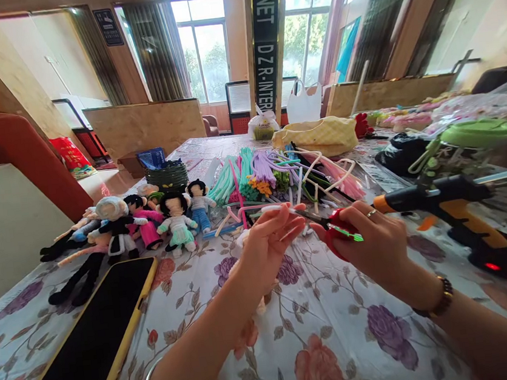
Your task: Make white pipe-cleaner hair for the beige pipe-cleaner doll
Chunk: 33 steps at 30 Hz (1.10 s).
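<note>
My left hand (266, 246), near the middle of the table, pinches a white pipe cleaner (274, 209) between thumb and fingers. To its right, my right hand (373, 240) is closed around the red handles of a pair of scissors (336, 238). Their dark blades point left, toward the fingertips of my left hand and the white piece. Whether the blades touch it I cannot tell. A bright green patch shows at the scissors' handle. Just beyond both hands lies a heap of coloured pipe cleaners (262, 167), some bundled, some bent.
Several small dolls (177, 220) sit at the left, behind a phone in a yellow case (88, 343). On the right lies a black and orange glue gun (467, 214) with a red light. A yellow checked pouch (316, 137) and a green-lidded jar (471, 134) stand farther back.
</note>
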Motion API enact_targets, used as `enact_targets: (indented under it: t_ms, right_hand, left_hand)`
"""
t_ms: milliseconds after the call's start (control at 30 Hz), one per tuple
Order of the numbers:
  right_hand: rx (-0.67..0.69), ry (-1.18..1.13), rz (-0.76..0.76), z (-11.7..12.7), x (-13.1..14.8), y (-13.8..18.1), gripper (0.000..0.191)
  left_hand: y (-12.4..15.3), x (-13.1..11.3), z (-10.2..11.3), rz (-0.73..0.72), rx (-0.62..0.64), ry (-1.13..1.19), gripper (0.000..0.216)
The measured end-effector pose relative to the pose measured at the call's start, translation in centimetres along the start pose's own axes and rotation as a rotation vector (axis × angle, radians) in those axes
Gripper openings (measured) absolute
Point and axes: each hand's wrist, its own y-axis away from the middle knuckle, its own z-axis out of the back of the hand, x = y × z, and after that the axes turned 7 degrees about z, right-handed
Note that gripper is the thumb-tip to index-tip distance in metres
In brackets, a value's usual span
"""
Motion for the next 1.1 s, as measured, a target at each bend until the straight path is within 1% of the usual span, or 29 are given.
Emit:
enact_targets:
  t_ms: [133, 233, 333, 433, 533, 633, 733, 833, 867, 900, 967, 1100]
  right_hand:
    - [0.053, -0.039, -0.114, -0.1, 0.5, -0.1, 0.029]
    - [0.078, -0.105, -0.169, 0.0, 0.7, -0.2, 0.030]
    - [0.119, -0.138, -0.227, 0.1, 0.6, -0.2, 0.034]
    - [0.230, -0.124, -0.224, 0.0, 0.3, 0.0, 0.042]
    - [0.351, -0.143, -0.153, -0.1, 0.1, 0.2, 0.045]
    - [0.431, -0.200, -0.060, -0.1, 0.3, 0.3, 0.040]
    - [0.540, -0.285, -0.013, -0.1, 0.4, 0.3, 0.031]
    - [0.690, -0.361, -0.011, 0.0, 0.3, 0.4, 0.014]
    - [0.725, -0.399, -0.013, 0.0, 0.3, 0.4, 0.006]
    - [0.749, -0.443, -0.018, 0.1, 0.4, 0.4, 0.003]
    - [0.770, -0.542, -0.039, 0.3, 0.6, 0.3, 0.012]
    - [0.785, -0.697, -0.114, 1.0, 1.2, -0.4, 0.012]
  left_hand:
    - [-0.2, -0.1, 0.0, -0.051, -0.013, -0.028, 0.004]
    - [-0.4, -0.5, 0.1, -0.052, -0.082, -0.002, 0.006]
    - [-0.5, -1.2, 0.2, -0.067, -0.145, 0.039, 0.009]
    - [-0.8, -2.0, 0.3, -0.110, -0.201, 0.066, 0.009]
    - [-0.9, -2.4, 0.5, -0.129, -0.238, 0.078, 0.010]
    - [-1.0, -2.3, 0.7, -0.144, -0.219, 0.059, 0.012]
    - [-1.0, -2.0, 0.7, -0.173, -0.175, 0.013, 0.015]
    - [-0.9, -1.7, 0.6, -0.213, -0.146, -0.071, 0.021]
    - [-0.8, -1.6, 0.6, -0.225, -0.146, -0.097, 0.022]
    - [-0.8, -1.5, 0.5, -0.236, -0.148, -0.121, 0.023]
    - [-0.7, -1.4, 0.3, -0.257, -0.155, -0.159, 0.023]
    - [-0.6, -1.2, 0.1, -0.275, -0.151, -0.215, 0.022]
